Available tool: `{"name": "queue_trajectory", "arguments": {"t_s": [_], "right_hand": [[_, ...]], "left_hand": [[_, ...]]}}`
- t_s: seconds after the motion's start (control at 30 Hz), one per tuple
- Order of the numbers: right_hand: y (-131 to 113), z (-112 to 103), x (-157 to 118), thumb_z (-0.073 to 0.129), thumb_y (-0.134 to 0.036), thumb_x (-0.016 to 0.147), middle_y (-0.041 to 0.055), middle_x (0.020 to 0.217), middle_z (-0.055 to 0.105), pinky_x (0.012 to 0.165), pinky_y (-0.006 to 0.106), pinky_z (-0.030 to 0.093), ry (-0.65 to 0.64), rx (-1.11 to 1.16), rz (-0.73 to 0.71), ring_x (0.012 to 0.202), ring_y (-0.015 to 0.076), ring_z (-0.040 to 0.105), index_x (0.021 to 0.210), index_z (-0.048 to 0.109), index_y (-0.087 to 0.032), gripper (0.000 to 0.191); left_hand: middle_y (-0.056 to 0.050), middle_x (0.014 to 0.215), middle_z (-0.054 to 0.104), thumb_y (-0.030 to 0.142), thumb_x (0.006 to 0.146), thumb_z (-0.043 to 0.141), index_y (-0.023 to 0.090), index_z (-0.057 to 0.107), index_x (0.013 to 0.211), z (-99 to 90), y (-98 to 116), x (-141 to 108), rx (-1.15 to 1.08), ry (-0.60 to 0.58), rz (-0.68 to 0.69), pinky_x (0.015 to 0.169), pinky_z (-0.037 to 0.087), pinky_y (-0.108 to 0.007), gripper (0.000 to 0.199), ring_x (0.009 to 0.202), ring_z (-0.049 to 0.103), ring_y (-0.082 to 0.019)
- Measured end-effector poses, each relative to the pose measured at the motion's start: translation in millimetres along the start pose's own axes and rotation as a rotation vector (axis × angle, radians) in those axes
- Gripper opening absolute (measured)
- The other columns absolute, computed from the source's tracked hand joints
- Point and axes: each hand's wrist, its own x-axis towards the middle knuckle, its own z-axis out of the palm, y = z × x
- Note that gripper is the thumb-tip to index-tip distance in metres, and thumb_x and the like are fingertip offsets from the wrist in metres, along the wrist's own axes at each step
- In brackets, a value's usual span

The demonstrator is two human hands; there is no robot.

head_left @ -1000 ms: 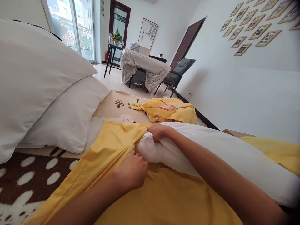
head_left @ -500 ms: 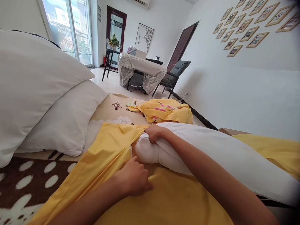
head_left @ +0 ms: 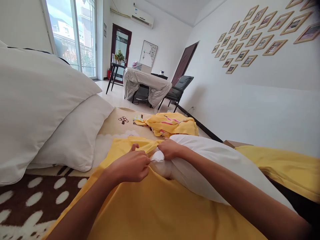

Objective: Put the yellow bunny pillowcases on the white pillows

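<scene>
Beside the near end of the white padding (head_left: 208, 154), both hands were at work on the large yellow cloth (head_left: 162, 200), which spread over the patterned blanket (head_left: 15, 190) to the left of the padding and below it. The step in hand looked like one of drawing the cloth's open edge together at the padding's end: the right hand (head_left: 169, 149) gripped the upper edge against the padding, while the left hand (head_left: 133, 165), its forefinger raised, pinched the lower edge just to the left of it. The next move called for the right hand's hold to stay firm, with the left drawing the lower edge close without trapping the white fabric. Left of the padding leaned an upper white pillow (head_left: 45, 100) on a lower white pillow (head_left: 75, 140), and beyond it lay a crumpled printed cloth (head_left: 175, 125). The right fingertips were hidden in the folds, and the right forearm crossed the padding and covered part of it. The cloth ran out of view at the bottom, so how far it reached perhaps could not be fairly judged.
</scene>
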Motion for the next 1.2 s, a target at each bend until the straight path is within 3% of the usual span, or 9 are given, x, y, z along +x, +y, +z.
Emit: {"name": "queue_trajectory", "arguments": {"t_s": [0.2, 0.37, 0.43, 0.5, 0.6, 0.73, 0.9, 1.2], "right_hand": [[0, -25, -6, 0.059, -0.023, 0.067, 0.0128, 0.086, 0.07, 0.063, 0.03, 0.04, -0.06, -0.01, 0.004, 0.074, 0.024, 0.063, 0.087, 0.068, -0.014, 0.023], [-5, -19, 3, 0.058, -0.023, 0.068, 0.012, 0.081, 0.069, 0.068, 0.033, 0.04, -0.057, -0.02, -0.026, 0.072, 0.0239, 0.063, 0.082, 0.067, -0.014, 0.018], [-8, -13, 6, 0.057, -0.023, 0.069, 0.0113, 0.078, 0.069, 0.073, 0.035, 0.039, -0.04, -0.022, -0.035, 0.073, 0.024, 0.062, 0.08, 0.066, -0.015, 0.016], [-11, -7, 7, 0.056, -0.023, 0.07, 0.0104, 0.079, 0.068, 0.077, 0.036, 0.038, 0.0, -0.02, -0.033, 0.075, 0.0238, 0.062, 0.08, 0.065, -0.015, 0.015], [-18, 2, -1, 0.055, -0.023, 0.072, 0.0118, 0.089, 0.066, 0.082, 0.037, 0.036, 0.112, -0.021, 0.005, 0.084, 0.0244, 0.06, 0.086, 0.062, -0.014, 0.018], [-34, 15, -21, 0.051, -0.02, 0.073, 0.0152, 0.101, 0.062, 0.082, 0.037, 0.034, 0.257, -0.024, 0.095, 0.095, 0.0261, 0.055, 0.099, 0.057, -0.011, 0.028], [-51, 20, -32, 0.05, -0.018, 0.074, 0.0143, 0.096, 0.063, 0.08, 0.037, 0.035, 0.347, 0.008, 0.101, 0.091, 0.0259, 0.055, 0.097, 0.059, -0.012, 0.025], [-46, -4, -32, 0.049, -0.017, 0.082, 0.0165, 0.101, 0.064, 0.084, 0.04, 0.037, 0.415, 0.147, 0.064, 0.099, 0.0299, 0.054, 0.095, 0.065, -0.011, 0.022]], "left_hand": [[-0.002, 0.067, 0.06, 0.022, 0.093, 0.029, 0.018, 0.051, 0.064, 4.7, 0, -1, 0.038, 0.098, 0.018, 0.088, 0.031, -0.038, 0.036, 0.069, 0.058, -0.018], [-0.005, 0.065, 0.062, 0.012, 0.083, 0.041, 0.012, 0.058, 0.101, 18.6, 3, 12, 0.176, 0.271, -0.211, 0.085, 0.032, -0.04, 0.024, 0.062, 0.058, -0.022], [-0.006, 0.065, 0.063, 0.008, 0.08, 0.045, 0.012, 0.061, 0.097, 26.7, 1, 19, 0.185, 0.291, -0.307, 0.087, 0.031, -0.041, 0.024, 0.063, 0.059, -0.023], [-0.006, 0.065, 0.063, 0.005, 0.079, 0.044, 0.015, 0.063, 0.081, 33.1, -2, 24, 0.163, 0.288, -0.364, 0.089, 0.03, -0.042, 0.022, 0.061, 0.059, -0.021], [-0.007, 0.063, 0.064, 0.01, 0.087, 0.039, 0.016, 0.062, 0.068, 35.8, -4, 29, 0.115, 0.323, -0.402, 0.086, 0.032, -0.04, 0.03, 0.059, 0.059, -0.019], [-0.009, 0.066, 0.068, 0.023, 0.093, 0.033, 0.016, 0.064, 0.074, 30.6, 2, 28, 0.065, 0.395, -0.446, 0.078, 0.035, -0.038, 0.038, 0.061, 0.06, -0.02], [-0.012, 0.066, 0.069, 0.023, 0.093, 0.029, 0.016, 0.064, 0.069, 20.4, 15, 26, 0.104, 0.398, -0.439, 0.077, 0.035, -0.041, 0.042, 0.06, 0.061, -0.022], [-0.016, 0.073, 0.069, 0.009, 0.085, 0.034, 0.011, 0.069, 0.081, -14.8, 61, 51, 0.19, 0.304, -0.341, 0.084, 0.033, -0.047, 0.035, 0.072, 0.064, -0.027]]}}
